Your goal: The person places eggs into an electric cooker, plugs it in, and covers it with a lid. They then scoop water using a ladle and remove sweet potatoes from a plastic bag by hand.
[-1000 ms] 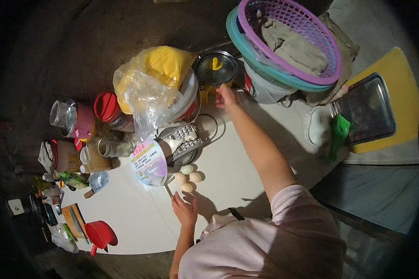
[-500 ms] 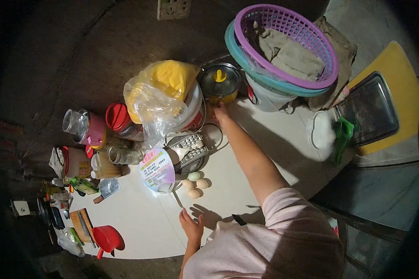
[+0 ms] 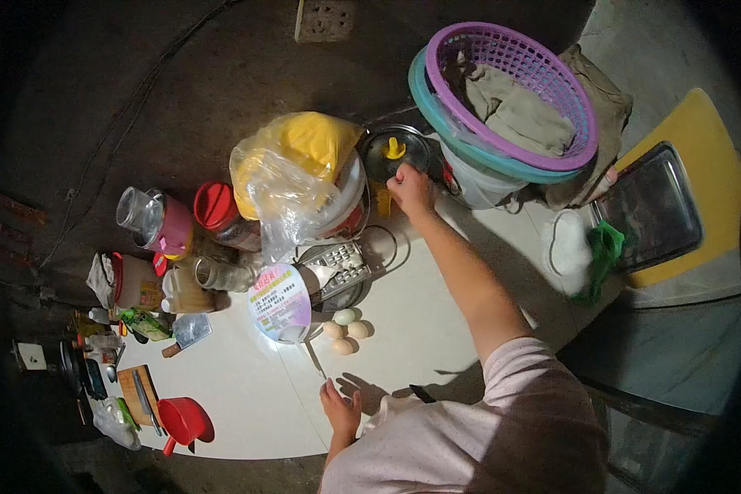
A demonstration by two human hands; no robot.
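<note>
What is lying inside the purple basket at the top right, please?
The purple basket holds a crumpled beige cloth. It sits nested in a teal basket. Anything beneath the cloth is covered and cannot be seen.

Only one view here: a head-worn camera looking steeply down over the person's pink-sleeved shoulder at the white desk (image 3: 247, 387). It's sitting fairly high, so the whole desk is fitting in frame, and the fisheye lens is bending the edges into a dark ring. The top of the frame is facing the dark wall with a socket (image 3: 325, 20); the right edge is catching the floor beside a yellow board (image 3: 720, 165).
</note>
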